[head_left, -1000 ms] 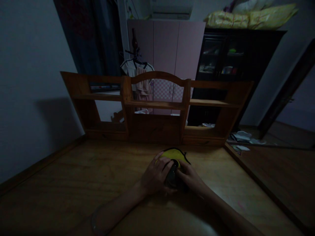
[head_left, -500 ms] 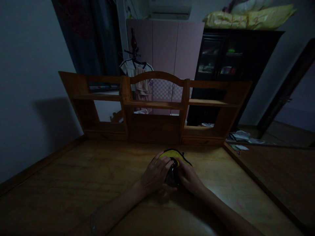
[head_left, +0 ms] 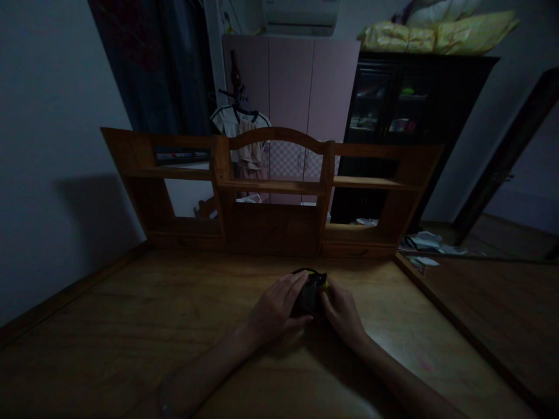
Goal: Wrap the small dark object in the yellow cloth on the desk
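Observation:
A small yellow cloth item with black trim (head_left: 311, 294) lies bunched on the wooden desk top (head_left: 144, 326), mostly dark and rolled up between my hands. My left hand (head_left: 276, 308) presses on its left side with fingers curled over it. My right hand (head_left: 340, 309) grips its right side. Only a sliver of yellow shows near my right fingers. The room is dim, so details of the item are hard to make out.
A wooden desk hutch (head_left: 273, 192) with open shelves stands at the back of the desk. Beyond it are a pink wardrobe (head_left: 305, 87), a dark glass cabinet (head_left: 393, 110) and hanging clothes (head_left: 244, 134). Papers (head_left: 425, 241) lie on the floor at right.
The yellow part that was spread out beyond my hands has been rolled or folded in; now almost only the dark bundle shows. Both hands have shifted slightly forward on the desk.

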Tool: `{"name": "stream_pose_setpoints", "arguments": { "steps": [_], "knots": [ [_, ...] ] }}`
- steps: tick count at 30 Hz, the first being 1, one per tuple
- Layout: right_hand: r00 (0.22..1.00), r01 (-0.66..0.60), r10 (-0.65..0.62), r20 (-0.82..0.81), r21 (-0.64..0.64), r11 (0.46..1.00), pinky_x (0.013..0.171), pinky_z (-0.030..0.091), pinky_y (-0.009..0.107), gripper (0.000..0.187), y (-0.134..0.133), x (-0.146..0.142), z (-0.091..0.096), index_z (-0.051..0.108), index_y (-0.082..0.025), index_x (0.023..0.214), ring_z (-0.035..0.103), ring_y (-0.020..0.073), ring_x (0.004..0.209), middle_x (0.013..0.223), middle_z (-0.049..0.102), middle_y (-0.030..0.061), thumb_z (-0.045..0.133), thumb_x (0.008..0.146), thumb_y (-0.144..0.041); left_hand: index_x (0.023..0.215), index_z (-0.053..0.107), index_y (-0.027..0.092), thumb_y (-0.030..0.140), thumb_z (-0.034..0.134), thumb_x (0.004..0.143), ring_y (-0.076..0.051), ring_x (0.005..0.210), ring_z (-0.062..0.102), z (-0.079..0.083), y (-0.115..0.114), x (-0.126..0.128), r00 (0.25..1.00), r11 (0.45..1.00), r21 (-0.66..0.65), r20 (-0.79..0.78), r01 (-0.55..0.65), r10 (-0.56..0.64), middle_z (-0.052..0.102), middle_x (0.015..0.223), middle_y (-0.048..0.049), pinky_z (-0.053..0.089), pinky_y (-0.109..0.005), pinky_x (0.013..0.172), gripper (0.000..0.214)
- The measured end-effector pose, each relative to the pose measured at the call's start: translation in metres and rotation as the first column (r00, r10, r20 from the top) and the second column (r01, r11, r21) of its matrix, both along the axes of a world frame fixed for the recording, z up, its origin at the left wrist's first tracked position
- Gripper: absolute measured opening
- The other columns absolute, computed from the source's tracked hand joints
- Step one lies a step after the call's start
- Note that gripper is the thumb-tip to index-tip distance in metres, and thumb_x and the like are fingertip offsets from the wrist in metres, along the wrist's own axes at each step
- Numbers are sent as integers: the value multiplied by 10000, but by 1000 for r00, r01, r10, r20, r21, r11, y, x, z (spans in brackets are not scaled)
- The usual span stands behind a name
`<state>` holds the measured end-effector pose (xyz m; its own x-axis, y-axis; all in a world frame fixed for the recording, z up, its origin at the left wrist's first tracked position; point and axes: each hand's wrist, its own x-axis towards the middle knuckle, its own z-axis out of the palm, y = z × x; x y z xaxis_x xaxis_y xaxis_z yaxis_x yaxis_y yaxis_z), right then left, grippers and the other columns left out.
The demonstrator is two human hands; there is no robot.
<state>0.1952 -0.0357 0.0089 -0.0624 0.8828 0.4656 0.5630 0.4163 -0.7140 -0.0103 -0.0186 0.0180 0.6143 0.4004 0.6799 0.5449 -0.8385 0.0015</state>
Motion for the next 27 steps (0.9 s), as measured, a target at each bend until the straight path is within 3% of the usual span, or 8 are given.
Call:
{"name": "stream_pose_setpoints", "arguments": {
  "steps": [9, 17, 27],
  "knots": [
    [998, 16, -16, -52, -1, 1000, 682, 495, 280, 256, -1, -1, 0, 605, -179, 1098, 664, 211, 788, 921, 710, 62, 460, 890, -216, 1476, 207, 157, 412, 533, 900, -293, 1343, 388, 5, -3, 2, 995, 995, -41, -20, 94, -94, 358, 1469, -184, 422, -468, 1054, 709],
    [992, -26, 26, -122, 2, 1000, 711, 511, 285, 280, 0, -1, 2, 606, -182, 1136, 661, 215, 824, 959, 714, 56, 471, 899, -244, 1448, 295, 233, 433, 558, 898, -304, 1334, 390, 0, -1, 4, 997, 995, 82, -59, 52, -47, 352, 1465, -178, 436, -493, 1023, 641],
    [982, -41, 37, -183, -18, 999, 745, 516, 288, 315, 2, -2, 0, 583, -180, 1193, 661, 209, 867, 1019, 705, 61, 471, 915, -276, 1461, 275, 263, 380, 556, 909, -300, 1337, 382, 1, -1, 0, 998, 999, 48, -55, 13, -10, 317, 1495, -155, 411, -509, 1042, 631]
  ]
}}
